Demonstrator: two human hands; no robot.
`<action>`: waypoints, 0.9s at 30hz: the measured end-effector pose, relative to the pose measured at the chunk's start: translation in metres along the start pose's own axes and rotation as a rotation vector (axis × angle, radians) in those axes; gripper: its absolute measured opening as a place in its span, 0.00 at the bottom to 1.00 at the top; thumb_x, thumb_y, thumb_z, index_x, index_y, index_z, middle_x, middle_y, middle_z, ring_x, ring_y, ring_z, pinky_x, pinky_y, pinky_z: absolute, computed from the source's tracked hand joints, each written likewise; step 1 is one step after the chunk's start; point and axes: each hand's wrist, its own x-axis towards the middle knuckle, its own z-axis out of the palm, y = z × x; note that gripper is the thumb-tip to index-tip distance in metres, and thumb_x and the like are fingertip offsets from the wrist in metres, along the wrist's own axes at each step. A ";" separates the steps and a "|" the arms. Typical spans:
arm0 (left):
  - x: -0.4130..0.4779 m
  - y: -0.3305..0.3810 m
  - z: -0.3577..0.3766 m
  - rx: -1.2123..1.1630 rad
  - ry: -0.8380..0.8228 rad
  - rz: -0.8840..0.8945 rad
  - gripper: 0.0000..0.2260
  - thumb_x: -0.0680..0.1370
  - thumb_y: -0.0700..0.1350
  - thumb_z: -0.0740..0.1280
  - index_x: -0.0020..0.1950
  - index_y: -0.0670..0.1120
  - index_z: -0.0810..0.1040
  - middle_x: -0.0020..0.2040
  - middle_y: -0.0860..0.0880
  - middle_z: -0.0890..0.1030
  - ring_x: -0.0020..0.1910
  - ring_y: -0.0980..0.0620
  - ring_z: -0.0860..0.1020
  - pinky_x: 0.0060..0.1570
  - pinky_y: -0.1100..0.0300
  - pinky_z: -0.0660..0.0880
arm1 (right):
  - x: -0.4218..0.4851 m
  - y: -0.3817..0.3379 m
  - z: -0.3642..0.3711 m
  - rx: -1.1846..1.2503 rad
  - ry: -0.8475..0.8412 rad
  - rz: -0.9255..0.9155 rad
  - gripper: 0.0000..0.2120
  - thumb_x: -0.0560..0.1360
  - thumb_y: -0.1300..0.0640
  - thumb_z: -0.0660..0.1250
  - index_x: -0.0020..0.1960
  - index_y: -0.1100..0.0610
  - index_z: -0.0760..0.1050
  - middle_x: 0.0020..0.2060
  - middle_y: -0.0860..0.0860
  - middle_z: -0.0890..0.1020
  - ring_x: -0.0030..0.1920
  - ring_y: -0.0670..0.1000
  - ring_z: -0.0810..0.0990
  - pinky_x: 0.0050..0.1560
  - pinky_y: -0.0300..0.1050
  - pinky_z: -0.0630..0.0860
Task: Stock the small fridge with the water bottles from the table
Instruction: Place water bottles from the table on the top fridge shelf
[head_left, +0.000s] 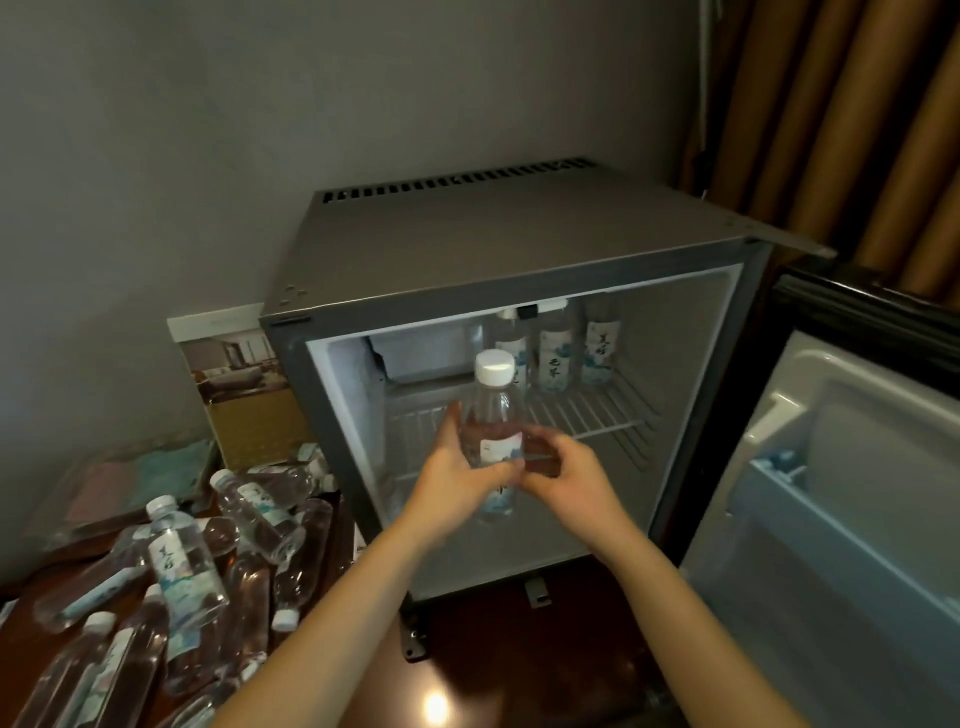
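Observation:
A small grey fridge (467, 249) stands open in front of me, its door (852, 467) swung out to the right. Three water bottles (553, 358) stand at the back right of its wire shelf (587, 415). I hold one clear bottle with a white cap (493, 410) upright in front of the shelf. My left hand (457, 483) grips its lower body. My right hand (566, 473) touches the bottle's right side at the label, fingers curled. Several more bottles (182, 561) lie piled on the dark table (498, 665) at lower left.
A framed picture (244, 384) leans against the wall to the left of the fridge. A clear packet with folded cloths (130, 483) lies behind the bottle pile. Brown curtains (841, 114) hang at the upper right. A white ice box (431, 353) fills the fridge's upper left.

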 end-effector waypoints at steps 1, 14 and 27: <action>0.005 0.003 0.002 -0.003 0.022 0.000 0.31 0.66 0.36 0.75 0.64 0.51 0.66 0.54 0.54 0.80 0.53 0.56 0.80 0.50 0.63 0.77 | 0.005 -0.003 0.001 -0.030 0.013 -0.023 0.21 0.69 0.68 0.71 0.60 0.58 0.74 0.43 0.42 0.80 0.43 0.39 0.79 0.45 0.28 0.76; 0.048 0.019 0.000 -0.112 0.168 0.023 0.27 0.68 0.26 0.69 0.63 0.42 0.67 0.52 0.47 0.79 0.49 0.54 0.79 0.44 0.66 0.78 | 0.062 -0.013 0.019 -0.127 0.031 0.013 0.19 0.74 0.69 0.63 0.65 0.62 0.71 0.58 0.59 0.78 0.55 0.53 0.76 0.41 0.25 0.68; 0.078 0.010 -0.011 -0.149 0.146 0.002 0.29 0.73 0.29 0.67 0.70 0.42 0.61 0.63 0.43 0.75 0.57 0.50 0.75 0.50 0.66 0.77 | 0.079 -0.004 0.029 -0.149 -0.006 0.036 0.25 0.73 0.72 0.62 0.68 0.60 0.68 0.63 0.57 0.77 0.63 0.54 0.75 0.56 0.37 0.70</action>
